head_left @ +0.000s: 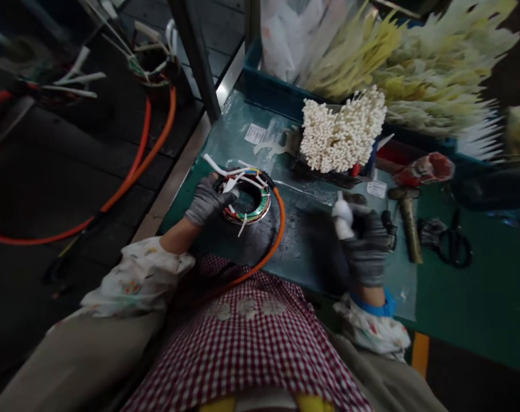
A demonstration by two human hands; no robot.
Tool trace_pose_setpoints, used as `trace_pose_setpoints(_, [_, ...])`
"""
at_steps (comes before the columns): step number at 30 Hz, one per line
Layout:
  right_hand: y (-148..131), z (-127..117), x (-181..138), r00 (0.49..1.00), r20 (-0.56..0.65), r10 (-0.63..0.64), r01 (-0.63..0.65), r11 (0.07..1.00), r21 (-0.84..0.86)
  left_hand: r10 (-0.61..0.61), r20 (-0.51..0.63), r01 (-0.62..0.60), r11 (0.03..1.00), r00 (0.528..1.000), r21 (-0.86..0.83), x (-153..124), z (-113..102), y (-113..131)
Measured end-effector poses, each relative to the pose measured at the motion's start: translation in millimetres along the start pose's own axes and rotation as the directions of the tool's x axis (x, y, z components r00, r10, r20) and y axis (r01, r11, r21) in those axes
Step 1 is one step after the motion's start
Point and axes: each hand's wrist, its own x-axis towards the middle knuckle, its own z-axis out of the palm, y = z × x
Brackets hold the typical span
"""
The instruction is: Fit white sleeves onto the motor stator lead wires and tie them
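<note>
Two gray-gloved hands are over the green counter (457,303). L hand (206,200) is closed on white leads (228,183) of a wire-wound ring coil (262,206), which lies near counter's edge, w/ a smooth orange cable (279,229) curving from it. Thin white cable ties (243,224) are already on coil; some lead ends are still loose. Right of coil, R hand (367,246) pinches a white plastic sleeve (342,214). Beyond coil sits a knobbly white-tipped bundle (341,131), by a blue crate (268,94).

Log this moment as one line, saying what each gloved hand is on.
left hand: grips wire-wound ring | right hand: holds white plastic sleeve | nearby: orange cable, black scissors
</note>
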Motion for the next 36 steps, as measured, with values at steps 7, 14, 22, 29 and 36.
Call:
trace_pose_setpoints(7, [-59, 41, -77, 0.917, 0.355, -0.180, 0.142, 0.981, 0.129, 0.426, 0.050, -0.427, 0.886, 0.904, 0.181, -33, 5, 1])
trace_pose_setpoints(14, [-58, 27, -93, 0.886, 0.412, -0.214, 0.227, 0.974, 0.019, 0.651, 0.133, -0.657, 0.692, 0.747, 0.299, -76, 2, 3])
trace_pose_setpoints(22, [-83, 27, -75, 0.853, 0.383, -0.355, 0.354, 0.932, 0.074, 0.716, 0.211, -0.723, 0.551, 0.666, 0.416, -90, -6, 6])
trace_pose_setpoints(29, [-86, 28, -72, 0.860, 0.290, -0.420, 0.444, 0.896, -0.017, 0.754, 0.252, -0.772, 0.485, 0.607, 0.410, -88, -6, 3])
trace_pose_setpoints(36, [-71, 12, -67, 0.908, 0.315, -0.278, 0.330, 0.935, -0.127, 0.597, 0.327, -0.680, 0.615, 0.733, 0.400, -77, 6, 27])
